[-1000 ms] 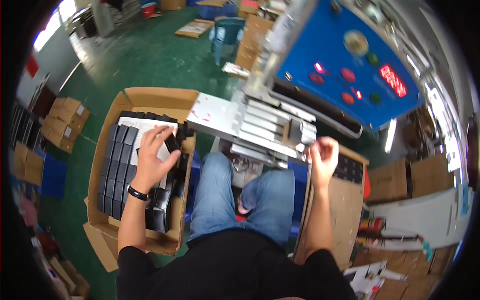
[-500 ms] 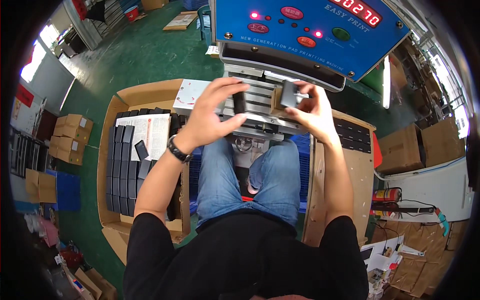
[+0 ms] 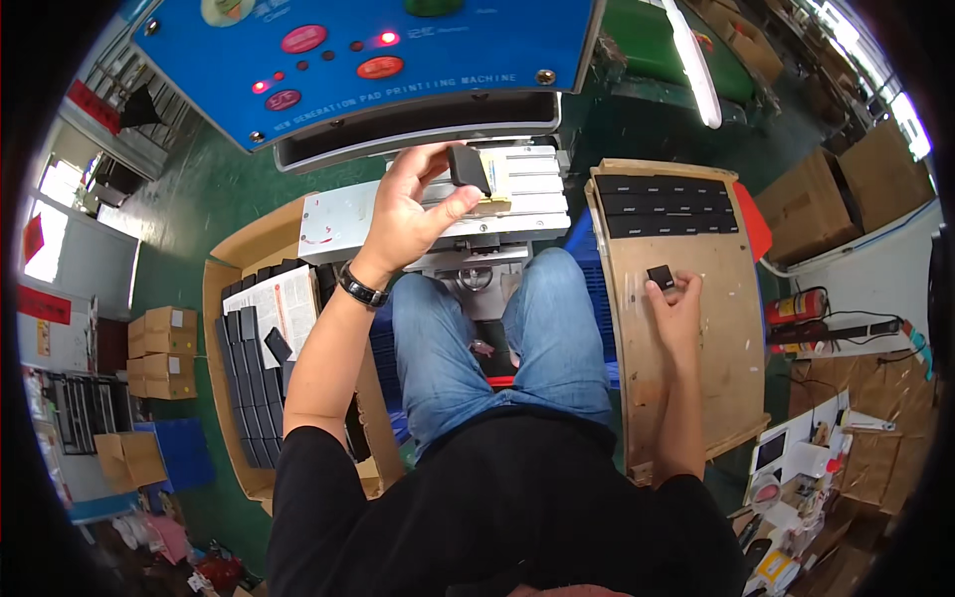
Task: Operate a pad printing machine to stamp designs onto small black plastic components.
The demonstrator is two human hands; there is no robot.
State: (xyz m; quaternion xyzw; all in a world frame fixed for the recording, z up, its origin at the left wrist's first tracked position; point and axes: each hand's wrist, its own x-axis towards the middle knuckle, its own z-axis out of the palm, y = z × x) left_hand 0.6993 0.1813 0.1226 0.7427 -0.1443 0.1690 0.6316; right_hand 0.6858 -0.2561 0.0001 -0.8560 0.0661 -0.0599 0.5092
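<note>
My left hand grips a flat black rectangular case between thumb and fingers, at the small yellowish fixture on the slotted metal bed of the printing machine. Whether the case is seated on the fixture I cannot tell. Off to the right, my right hand pinches another black case with a small pale mark, low over or on the wooden board. Beyond that hand, several black cases with pale marks lie in tight rows at the board's far end.
The blue machine panel overhangs the bed. On my left, an open carton holds rows of plain black cases, a newspaper and one loose case. Blue crates stand under the board's left edge.
My right hand has carried its case from the fixture rightward to the wooden board. My left hand has brought its case to the fixture. The view has turned right.
</note>
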